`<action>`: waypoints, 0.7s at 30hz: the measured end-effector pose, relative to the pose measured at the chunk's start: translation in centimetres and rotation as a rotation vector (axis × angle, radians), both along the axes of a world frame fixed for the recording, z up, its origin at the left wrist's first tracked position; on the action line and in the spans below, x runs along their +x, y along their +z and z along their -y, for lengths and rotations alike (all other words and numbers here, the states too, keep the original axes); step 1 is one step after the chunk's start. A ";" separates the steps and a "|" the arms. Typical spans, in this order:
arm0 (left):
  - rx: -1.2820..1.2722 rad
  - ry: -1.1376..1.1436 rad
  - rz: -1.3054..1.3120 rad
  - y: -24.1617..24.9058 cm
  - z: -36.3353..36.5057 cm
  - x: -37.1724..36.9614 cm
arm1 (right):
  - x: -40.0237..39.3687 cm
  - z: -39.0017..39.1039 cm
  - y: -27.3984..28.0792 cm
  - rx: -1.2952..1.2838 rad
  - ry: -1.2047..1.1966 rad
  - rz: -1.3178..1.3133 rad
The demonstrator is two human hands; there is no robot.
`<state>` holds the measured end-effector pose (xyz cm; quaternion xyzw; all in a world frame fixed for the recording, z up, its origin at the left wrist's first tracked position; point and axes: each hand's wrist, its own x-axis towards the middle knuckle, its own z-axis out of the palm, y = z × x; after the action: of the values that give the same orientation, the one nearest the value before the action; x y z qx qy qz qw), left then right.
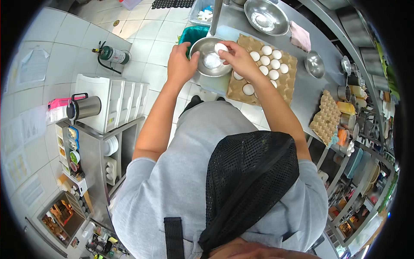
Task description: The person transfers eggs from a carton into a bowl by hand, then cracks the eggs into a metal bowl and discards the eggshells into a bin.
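Egg (221, 48) in hand over a shiny round bowl (211, 69).
The right hand (236, 56) pinches its smooth shell between thumb and fingers — brittle, calling for light pressure — while the left hand (181, 64), thumb spread from its fingers, meets the rim; dimpled cardboard tray (286, 88) alongside.

At upper right, a grey metal counter (304, 90) holds brown cardboard trays (288, 87), round metal bowls (266, 18), a pink cloth (300, 36)
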<state>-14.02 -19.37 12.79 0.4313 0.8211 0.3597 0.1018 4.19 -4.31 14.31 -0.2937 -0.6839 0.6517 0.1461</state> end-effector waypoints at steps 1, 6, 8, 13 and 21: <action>-0.030 0.018 0.092 0.2 0.0 0.5 | 0.0 0.2 -0.4 -0.046 -0.041 -0.020; -0.101 -0.062 0.166 -4.5 -1.7 1.0 | 0.5 0.2 -3.6 0.091 0.003 0.021; -0.153 -0.037 0.225 -4.5 -2.2 1.7 | 0.9 0.1 -3.6 0.157 0.000 0.027; -0.184 -0.059 0.223 -4.7 -3.1 1.3 | 1.3 -0.3 -3.6 0.207 -0.018 0.091; -0.160 -0.091 0.220 -4.5 -3.5 1.5 | 1.1 0.7 -2.9 0.361 -0.086 0.134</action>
<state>-12.54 -15.84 8.33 0.4165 0.8107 0.3333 0.2411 5.31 -4.96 11.46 -0.3343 -0.7847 0.4907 0.1782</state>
